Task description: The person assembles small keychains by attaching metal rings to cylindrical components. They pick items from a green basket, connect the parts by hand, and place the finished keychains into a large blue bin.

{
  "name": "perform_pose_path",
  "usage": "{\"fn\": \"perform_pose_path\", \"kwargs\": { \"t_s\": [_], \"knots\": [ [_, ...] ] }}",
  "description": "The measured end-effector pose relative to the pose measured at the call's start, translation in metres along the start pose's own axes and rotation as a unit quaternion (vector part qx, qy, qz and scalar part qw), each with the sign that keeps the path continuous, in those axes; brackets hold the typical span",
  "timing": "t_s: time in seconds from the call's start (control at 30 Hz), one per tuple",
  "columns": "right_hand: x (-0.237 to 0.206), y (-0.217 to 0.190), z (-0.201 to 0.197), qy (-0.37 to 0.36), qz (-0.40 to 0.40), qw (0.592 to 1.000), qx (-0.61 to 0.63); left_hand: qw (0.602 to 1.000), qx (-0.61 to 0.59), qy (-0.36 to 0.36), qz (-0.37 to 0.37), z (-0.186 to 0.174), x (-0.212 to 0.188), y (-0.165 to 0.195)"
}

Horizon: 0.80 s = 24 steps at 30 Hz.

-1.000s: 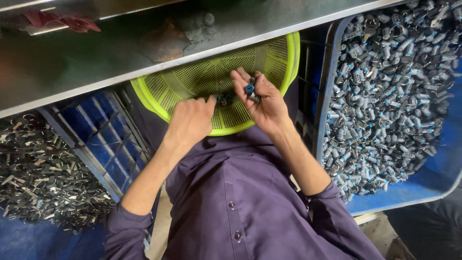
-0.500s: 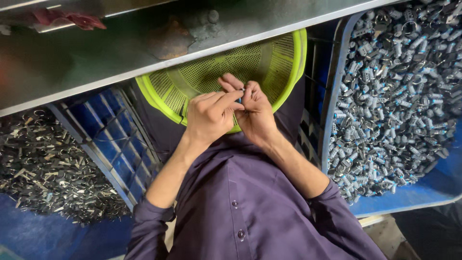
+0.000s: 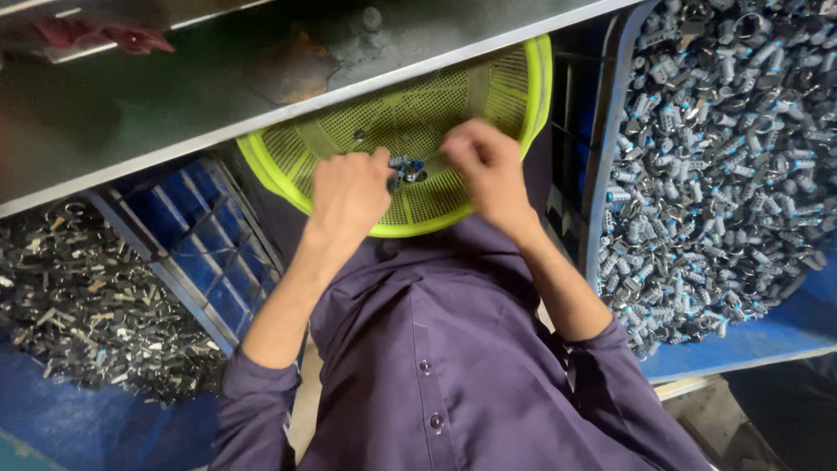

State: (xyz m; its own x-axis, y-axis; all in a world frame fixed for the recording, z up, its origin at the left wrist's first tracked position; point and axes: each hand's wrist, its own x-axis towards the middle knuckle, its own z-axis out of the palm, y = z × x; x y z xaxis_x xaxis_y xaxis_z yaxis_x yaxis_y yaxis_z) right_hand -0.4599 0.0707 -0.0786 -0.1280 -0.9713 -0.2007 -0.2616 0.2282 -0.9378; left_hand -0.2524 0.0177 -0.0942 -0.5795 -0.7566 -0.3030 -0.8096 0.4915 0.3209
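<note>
metal shelf (image 3: 174,96) over basket (image 3: 488,78); parts heaps (image 3: 724,157) alongside

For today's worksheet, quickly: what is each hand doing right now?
Left hand: closed on a small metal part.
Right hand: blurred, fingers curled; hold cannot be told.

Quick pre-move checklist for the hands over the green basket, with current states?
1. Small part held between the two hands: ok, it sits between them over the basket.
2. Left hand grip on the part: ok, the fingers pinch its left end.
3. Right hand grip: cannot tell, the hand is motion-blurred.
4. Green perforated basket under the hands to catch a drop: ok, it sits on the lap below the metal table edge.
5. Supply of grey parts at right: ok, the blue tray is piled full.
6. Pile of dark metal pieces at left: ok, clear of both hands.
</note>
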Motion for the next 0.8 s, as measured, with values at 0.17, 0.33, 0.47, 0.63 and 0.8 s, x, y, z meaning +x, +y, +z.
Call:
{"fn": "perform_pose_path", "kwargs": {
  "t_s": [0.17, 0.33, 0.47, 0.63, 0.8],
  "knots": [
    [0.009, 0.005, 0.022, -0.133, -0.060, 0.908, -0.392, 0.999, 0.046, -0.001, 0.012, 0.028, 0.018, 0.023],
    [0.012, 0.017, 0.034, -0.193, -0.094, 0.891, -0.400, 0.999, 0.033, -0.018, 0.010, 0.028, 0.008, 0.024],
    [0.010, 0.016, 0.031, -0.217, -0.050, 0.885, -0.410, 0.998, 0.049, -0.036, 0.021, 0.017, -0.008, 0.021],
    [0.007, 0.004, 0.026, -0.177, -0.034, 0.923, -0.340, 0.999, -0.024, 0.024, 0.014, -0.010, -0.022, 0.007],
    [0.008, 0.000, 0.043, -0.183, -0.064, 0.918, -0.346, 0.703, -0.709, 0.020, -0.056, -0.031, -0.044, -0.008]
  ]
}}
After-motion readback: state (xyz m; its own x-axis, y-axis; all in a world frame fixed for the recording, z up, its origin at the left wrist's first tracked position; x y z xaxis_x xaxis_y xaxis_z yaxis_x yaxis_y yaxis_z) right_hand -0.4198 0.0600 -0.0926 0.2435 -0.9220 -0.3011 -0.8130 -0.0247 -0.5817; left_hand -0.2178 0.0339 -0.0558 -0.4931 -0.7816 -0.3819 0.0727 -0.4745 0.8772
